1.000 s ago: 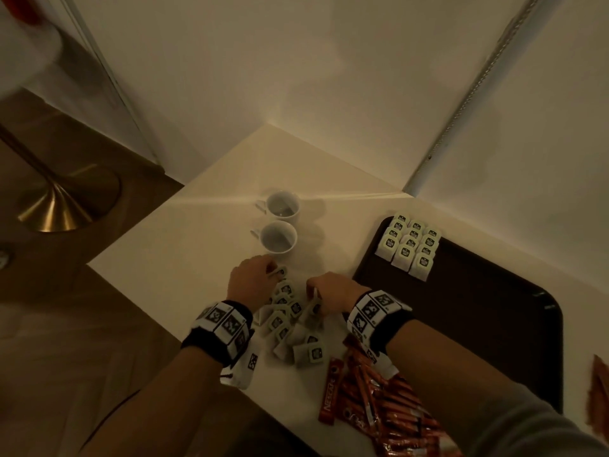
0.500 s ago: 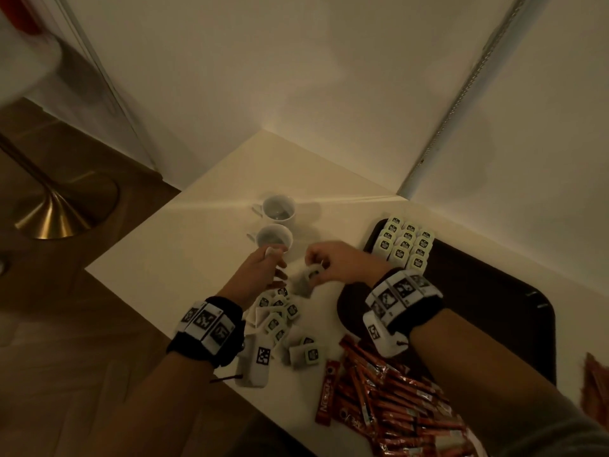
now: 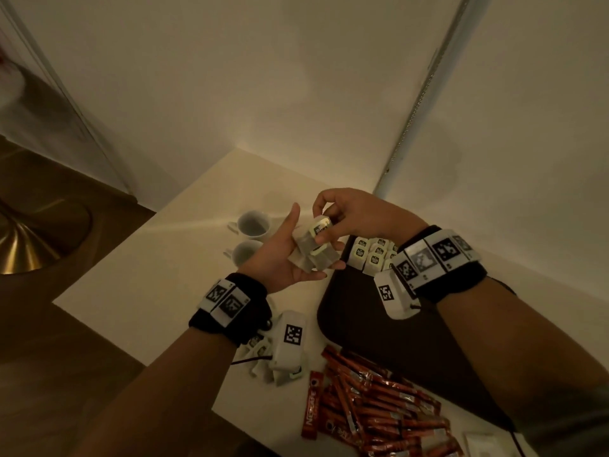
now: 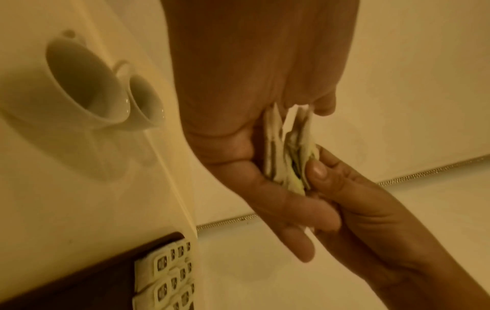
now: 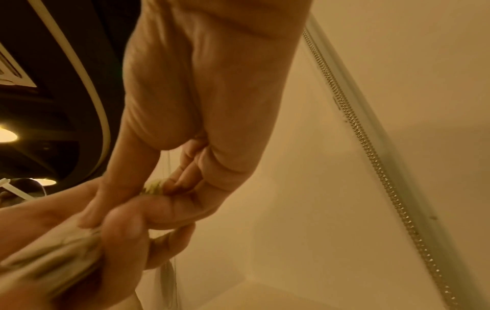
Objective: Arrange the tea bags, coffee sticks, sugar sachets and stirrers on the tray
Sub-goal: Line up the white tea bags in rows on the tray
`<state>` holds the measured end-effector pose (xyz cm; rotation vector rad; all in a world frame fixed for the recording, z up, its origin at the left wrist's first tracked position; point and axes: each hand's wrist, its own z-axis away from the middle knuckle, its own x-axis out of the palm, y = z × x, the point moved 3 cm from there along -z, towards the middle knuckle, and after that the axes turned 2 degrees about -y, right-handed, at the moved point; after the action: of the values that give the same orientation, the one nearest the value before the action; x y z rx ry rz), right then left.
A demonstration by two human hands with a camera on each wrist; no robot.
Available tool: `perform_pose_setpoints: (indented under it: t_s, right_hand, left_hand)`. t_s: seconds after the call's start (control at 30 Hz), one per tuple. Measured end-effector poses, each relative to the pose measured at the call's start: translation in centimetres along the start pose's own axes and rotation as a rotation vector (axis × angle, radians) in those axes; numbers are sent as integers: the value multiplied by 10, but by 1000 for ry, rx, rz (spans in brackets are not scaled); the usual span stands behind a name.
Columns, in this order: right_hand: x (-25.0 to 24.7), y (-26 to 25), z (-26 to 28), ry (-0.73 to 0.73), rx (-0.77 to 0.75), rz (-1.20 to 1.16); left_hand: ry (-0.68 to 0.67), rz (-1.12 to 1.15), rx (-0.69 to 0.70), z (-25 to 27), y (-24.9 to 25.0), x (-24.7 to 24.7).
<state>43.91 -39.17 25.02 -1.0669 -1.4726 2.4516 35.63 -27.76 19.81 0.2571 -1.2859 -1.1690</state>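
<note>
Both hands have risen off the table; left hand (image 3: 280, 258) cradles tea bags (image 3: 314, 255), right hand (image 3: 349, 216) fingers pinching one.

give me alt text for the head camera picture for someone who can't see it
Above a pale table, a person's left hand cradles a small stack of tea bags while the right hand pinches the top one. To the right, a dark tray holds rows of tea bags in its far corner; two white cups and red coffee sticks lie on the table.
</note>
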Motion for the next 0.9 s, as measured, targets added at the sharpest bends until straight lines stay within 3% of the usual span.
perform_pose_setpoints:
  t_s: [0.2, 0.4, 0.6, 0.9]
  right_hand:
    - [-19, -3, 15, 156, -19, 11]
    - [-42, -32, 28, 280, -89, 215]
    - [-48, -59, 42, 327, -138, 406]
    - [-49, -61, 39, 328, -97, 506]
  left_hand:
    - [-4, 175, 20, -10, -10, 3]
    - [128, 419, 45, -18, -21, -7]
    - [59, 541, 105, -23, -14, 4]
    - [33, 111, 256, -24, 4, 22]
